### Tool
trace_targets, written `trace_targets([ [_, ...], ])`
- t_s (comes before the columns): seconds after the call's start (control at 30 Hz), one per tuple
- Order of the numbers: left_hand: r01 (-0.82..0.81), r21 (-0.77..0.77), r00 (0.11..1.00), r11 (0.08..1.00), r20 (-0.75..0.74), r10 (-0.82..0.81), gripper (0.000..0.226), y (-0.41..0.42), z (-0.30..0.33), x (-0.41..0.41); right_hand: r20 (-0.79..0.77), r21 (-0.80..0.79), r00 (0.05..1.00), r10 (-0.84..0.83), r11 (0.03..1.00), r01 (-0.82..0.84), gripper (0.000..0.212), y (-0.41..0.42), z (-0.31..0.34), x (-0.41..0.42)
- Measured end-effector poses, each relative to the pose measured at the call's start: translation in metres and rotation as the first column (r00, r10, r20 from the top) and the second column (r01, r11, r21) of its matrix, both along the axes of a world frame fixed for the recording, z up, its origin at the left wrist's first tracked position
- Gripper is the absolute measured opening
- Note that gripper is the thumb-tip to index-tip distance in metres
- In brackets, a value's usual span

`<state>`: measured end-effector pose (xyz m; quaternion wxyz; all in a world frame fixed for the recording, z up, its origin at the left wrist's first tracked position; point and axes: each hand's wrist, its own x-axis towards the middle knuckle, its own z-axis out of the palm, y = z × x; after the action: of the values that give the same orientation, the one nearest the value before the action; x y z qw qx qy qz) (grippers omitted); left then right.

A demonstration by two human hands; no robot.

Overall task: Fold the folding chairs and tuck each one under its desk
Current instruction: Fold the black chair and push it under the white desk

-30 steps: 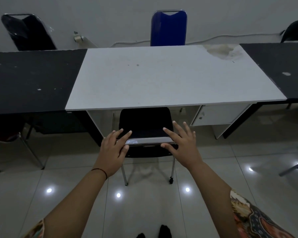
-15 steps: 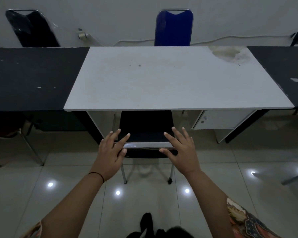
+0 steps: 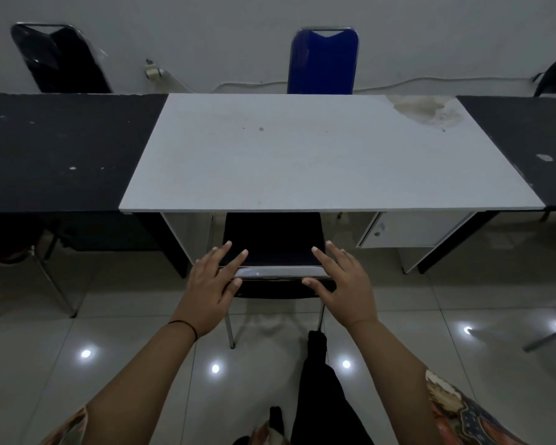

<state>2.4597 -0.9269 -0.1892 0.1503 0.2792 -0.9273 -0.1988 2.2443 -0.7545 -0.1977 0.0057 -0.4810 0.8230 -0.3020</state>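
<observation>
Folding chair point(image 3: 272, 242), black, stands partly under the white desk point(image 3: 302, 155); tucking nearly done. Other chairs around look unfolded, left to do. Left hand point(image 3: 211, 284) and right hand point(image 3: 342, 281) press flat-fingered on its chrome top rail, nothing clasped.

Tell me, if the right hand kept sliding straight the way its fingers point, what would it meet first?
Probably the white desk's front edge, above the black chair. The right hand points up-left toward it, though depth is unclear.

No readable text, labels or numbers on anything visible
</observation>
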Motion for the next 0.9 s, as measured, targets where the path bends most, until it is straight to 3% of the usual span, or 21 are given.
trace_targets([
  [0.47,-0.017,0.052,1.0,0.998,-0.024,0.018,0.049,-0.043,0.005,-0.029,0.024,0.038,1.0,0.004,0.999,-0.005,0.068,-0.038,0.005,-0.027],
  [0.9,0.014,0.034,0.998,0.999,0.065,-0.016,0.055,-0.081,0.006,-0.069,0.08,0.138,0.992,-0.097,0.987,0.085,0.067,-0.074,0.016,-0.06],
])
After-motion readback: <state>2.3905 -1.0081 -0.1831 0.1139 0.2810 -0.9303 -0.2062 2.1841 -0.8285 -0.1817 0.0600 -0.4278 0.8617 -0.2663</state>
